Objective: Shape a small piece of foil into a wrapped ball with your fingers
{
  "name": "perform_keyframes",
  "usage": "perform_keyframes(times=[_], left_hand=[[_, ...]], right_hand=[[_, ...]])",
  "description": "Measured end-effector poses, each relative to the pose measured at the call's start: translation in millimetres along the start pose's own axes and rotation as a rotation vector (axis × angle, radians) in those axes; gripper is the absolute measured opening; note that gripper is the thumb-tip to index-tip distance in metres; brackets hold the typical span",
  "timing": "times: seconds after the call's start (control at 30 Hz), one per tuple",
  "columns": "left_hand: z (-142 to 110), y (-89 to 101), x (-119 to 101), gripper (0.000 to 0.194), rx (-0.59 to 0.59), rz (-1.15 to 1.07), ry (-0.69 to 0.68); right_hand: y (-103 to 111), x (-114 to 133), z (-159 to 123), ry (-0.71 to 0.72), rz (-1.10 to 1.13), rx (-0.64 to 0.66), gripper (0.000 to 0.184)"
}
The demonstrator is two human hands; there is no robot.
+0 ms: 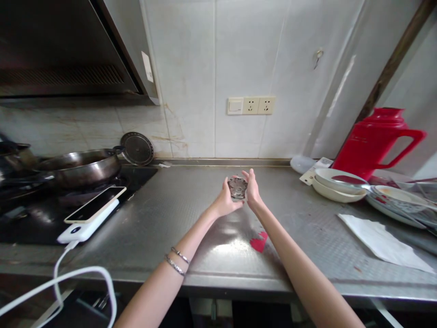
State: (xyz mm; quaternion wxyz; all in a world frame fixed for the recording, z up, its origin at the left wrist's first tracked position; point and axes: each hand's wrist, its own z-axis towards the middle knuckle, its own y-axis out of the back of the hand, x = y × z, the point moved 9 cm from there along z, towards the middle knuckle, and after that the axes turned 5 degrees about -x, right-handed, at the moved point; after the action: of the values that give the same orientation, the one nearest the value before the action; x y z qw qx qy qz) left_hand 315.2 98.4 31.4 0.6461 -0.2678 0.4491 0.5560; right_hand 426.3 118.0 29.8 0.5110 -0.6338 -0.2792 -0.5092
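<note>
Over the middle of the steel counter (pixel 191 214), a small round grey-brown object (pixel 237 187) with a shiny, uneven rim sits between my two hands. I cannot make out its exact kind. My left hand (pixel 225 200) curves around its left side, the thumb below it and the fingers at its far edge. Against its right side is my right hand (pixel 252 189), fingers pointing up and slightly bent. Both palms face the object, and its underside is hidden. Nearer to me, a torn red patch (pixel 258 242) lies on the counter.
On the left, a steel pan (pixel 80 166) stands on the black hob (pixel 37 223). A phone (pixel 97 205) rests on a white power bank (pixel 87 225) with a cable. At right are bowls (pixel 337 193), a red thermos (pixel 375 141) and a white paper sheet (pixel 382 241).
</note>
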Motion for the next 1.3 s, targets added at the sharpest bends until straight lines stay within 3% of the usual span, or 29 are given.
perform_keyframes(times=[0.1, 0.17, 0.3, 0.43, 0.67, 0.77, 0.87, 0.97, 1.1, 1.17, 1.3], left_hand=[[1, -6.1, -4, 0.074, 0.117, -0.161, 0.058], [3, -4.4, -5, 0.062, 0.121, -0.203, 0.088], [9, 3.3, -1, 0.067, 0.044, -0.274, 0.117], [10, -1.9, 5, 0.065, 0.096, -0.350, 0.114], [3, -4.7, 4, 0.063, 0.050, -0.140, 0.000], [0, -2.8, 0, 0.070, -0.020, -0.011, -0.076], [-2, -0.7, 1, 0.081, -0.065, 0.027, -0.059], [-2, -5.5, 5, 0.093, 0.001, -0.029, 0.030], [-1, -15.0, 1, 0.063, 0.139, -0.221, 0.088], [1, -14.2, -1, 0.058, 0.142, -0.294, 0.099], [6, -8.6, 2, 0.064, 0.102, -0.368, 0.116]], right_hand=[[5, 1, 2, -0.064, 0.041, 0.018, 0.060], [5, 2, 1, -0.109, 0.071, 0.063, 0.060], [-5, 7, -6, -0.156, 0.124, 0.190, 0.064], [-16, 8, -14, -0.167, 0.147, 0.253, 0.065], [-10, 5, -9, -0.091, 0.117, 0.154, 0.064], [-6, 2, -4, -0.036, 0.062, 0.072, 0.061], [-3, 1, -2, 0.027, 0.001, 0.018, 0.060], [1, 4, 0, 0.056, -0.015, 0.007, 0.061], [10, 10, 3, 0.005, 0.014, 0.022, 0.064], [8, 11, 3, -0.060, 0.050, 0.081, 0.065], [-5, 13, -5, -0.145, 0.117, 0.230, 0.065]])
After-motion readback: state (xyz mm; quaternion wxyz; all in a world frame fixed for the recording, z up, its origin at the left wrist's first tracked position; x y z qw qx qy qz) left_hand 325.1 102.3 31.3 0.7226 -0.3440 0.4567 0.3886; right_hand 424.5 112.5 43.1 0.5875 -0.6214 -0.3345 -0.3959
